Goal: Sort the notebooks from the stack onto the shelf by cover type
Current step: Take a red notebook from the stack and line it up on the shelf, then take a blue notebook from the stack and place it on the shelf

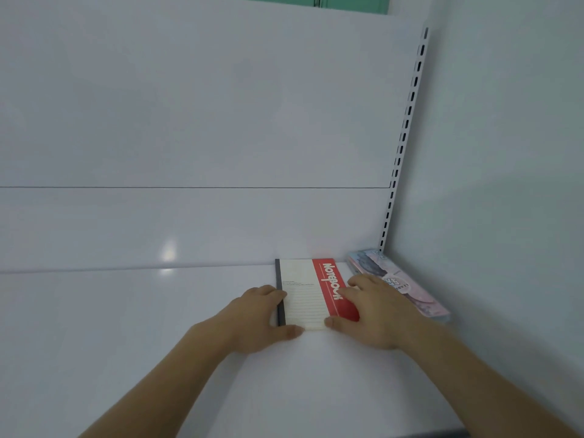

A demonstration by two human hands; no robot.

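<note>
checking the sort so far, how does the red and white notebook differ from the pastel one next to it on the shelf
The red and white lined notebook has a plain cover with a red band reading "Notebook" and a dark spine; the pastel pink and blue illustrated notebook has a busy picture cover. The red and white one lies under both hands, left hand and right hand; the pastel one sits untouched in the corner, angled against the side wall. Both lie flat on the white shelf.

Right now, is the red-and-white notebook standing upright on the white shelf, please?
No, the red-and-white notebook lies flat on the white shelf.
</note>
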